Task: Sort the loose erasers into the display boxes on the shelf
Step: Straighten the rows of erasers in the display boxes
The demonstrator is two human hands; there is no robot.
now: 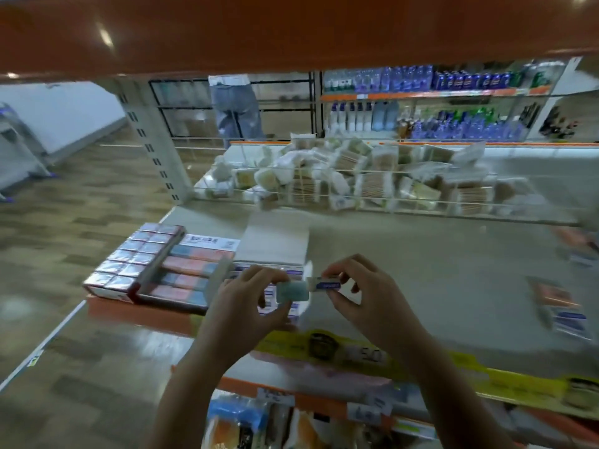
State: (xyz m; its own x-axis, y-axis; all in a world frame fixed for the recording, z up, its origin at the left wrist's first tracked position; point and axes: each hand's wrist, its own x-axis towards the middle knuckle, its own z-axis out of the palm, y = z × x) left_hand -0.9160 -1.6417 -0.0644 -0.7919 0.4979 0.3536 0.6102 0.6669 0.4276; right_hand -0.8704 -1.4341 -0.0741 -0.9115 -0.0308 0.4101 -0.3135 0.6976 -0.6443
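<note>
A pale grey shelf [421, 270] carries the goods, with an orange shelf [291, 34] overhanging it close above. At the back, a wire basket [356, 192] of clear packets holding thin wooden sticks crosses the shelf's full width. At the left edge sit three display boxes: one of shiny silver-wrapped blocks [129, 257], beside it one of pink and blue erasers [188, 273], and then a white box [275, 254] with its lid flap standing up, partly hidden behind the hands. To the right, blurred loose erasers [564, 306] lie on the bare shelf, well apart from the boxes. A yellow price strip [421, 361] runs along the shelf's front edge; packaged goods show on the tier below. Behind the basket stands a person in jeans [236, 111], and bottles fill distant shelves.

Both hands hover over the white box. The left hand [246, 303] pinches a small pale blue eraser [291, 291], a soft rounded block, between thumb and curled fingers. The right hand [366, 293] pinches a white eraser [324, 283] with a blue-printed sleeve. The two erasers touch end to end.
</note>
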